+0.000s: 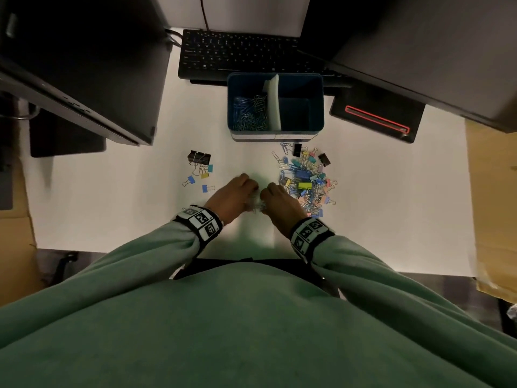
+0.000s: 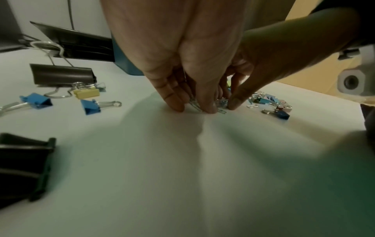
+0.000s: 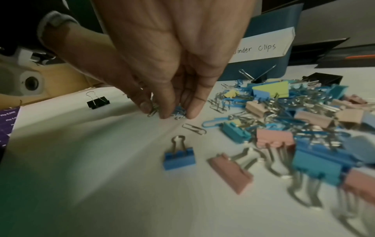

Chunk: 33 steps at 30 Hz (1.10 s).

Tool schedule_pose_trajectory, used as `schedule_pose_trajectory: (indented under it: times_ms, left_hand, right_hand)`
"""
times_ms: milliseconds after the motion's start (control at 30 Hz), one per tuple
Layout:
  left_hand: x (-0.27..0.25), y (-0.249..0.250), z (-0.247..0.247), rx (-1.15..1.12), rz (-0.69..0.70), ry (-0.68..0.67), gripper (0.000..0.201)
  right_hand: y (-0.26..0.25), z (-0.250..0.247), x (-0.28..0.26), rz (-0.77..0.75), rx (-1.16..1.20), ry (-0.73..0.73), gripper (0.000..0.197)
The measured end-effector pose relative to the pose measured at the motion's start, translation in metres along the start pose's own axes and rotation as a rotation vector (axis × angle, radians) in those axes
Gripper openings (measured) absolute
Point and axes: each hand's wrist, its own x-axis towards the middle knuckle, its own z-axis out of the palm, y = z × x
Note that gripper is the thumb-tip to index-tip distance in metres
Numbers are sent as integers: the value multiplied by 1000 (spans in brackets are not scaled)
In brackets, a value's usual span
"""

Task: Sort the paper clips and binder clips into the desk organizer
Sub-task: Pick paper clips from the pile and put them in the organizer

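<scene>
The blue desk organizer (image 1: 275, 129) stands mid-desk, with a white divider (image 1: 274, 102); several paper clips (image 1: 250, 112) lie in its left compartment, and the right one shows only its blue floor. Its label (image 3: 263, 48) reads "…inder clips". A mixed pile of binder and paper clips (image 1: 305, 180) lies in front of it to the right. A few binder clips (image 1: 200, 168) lie apart at the left. My left hand (image 1: 240, 189) (image 2: 194, 107) and right hand (image 1: 275, 194) (image 3: 168, 112) meet fingertips-down on the desk, each pinching a small bunch of paper clips (image 3: 179, 112) (image 2: 220, 102).
A black keyboard (image 1: 237, 51) sits behind the organizer, with dark monitors at the left (image 1: 84, 65) and right (image 1: 419, 51). A black device with a red line (image 1: 377, 119) lies to the right, cardboard (image 1: 492, 191) beyond it. Loose blue (image 3: 179, 157) and pink (image 3: 231, 173) binder clips lie near my right hand.
</scene>
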Motion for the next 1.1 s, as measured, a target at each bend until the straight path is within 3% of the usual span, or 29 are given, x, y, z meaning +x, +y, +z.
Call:
schedule_pose_trajectory:
  times_ms: [133, 233, 333, 467, 533, 633, 767, 867, 933, 1000, 1100]
  left_hand:
    - [2, -1, 6, 85, 26, -63, 13]
    - [0, -1, 7, 91, 29, -53, 12]
    - [-2, 1, 1, 42, 5, -66, 9]
    - [-10, 6, -33, -162, -54, -142, 7]
    - [-16, 11, -63, -334, -103, -58, 9]
    - [-8, 23, -117, -496, -170, 169, 9]
    - [33, 29, -166, -455, -179, 413, 14]
    - [45, 23, -162, -316, -168, 396, 15]
    - [32, 19, -145, -271, -132, 401, 12]
    - [8, 10, -119, -244, -102, 304, 9]
    - [-25, -13, -66, -148, -59, 46, 29]
  right_hand:
    - [-4, -3, 7, -31, -30, -25, 23]
    - [0, -9, 11, -27, 12, -65, 14]
    - [11, -20, 10, 38, 207, -96, 9]
    - [22, -56, -3, 79, 434, 2, 8]
    - [16, -90, -4, 68, 548, 114, 9]
    - [3, -142, 14, 65, 744, 342, 9]
    - [-11, -171, 63, 71, 649, 503, 7]
    - [-14, -159, 81, 79, 459, 421, 19]
    - [-8, -142, 70, 32, 332, 466, 32]
    - [1, -118, 45, -19, 276, 440, 32]
    - [15, -68, 5, -47, 147, 112, 37]
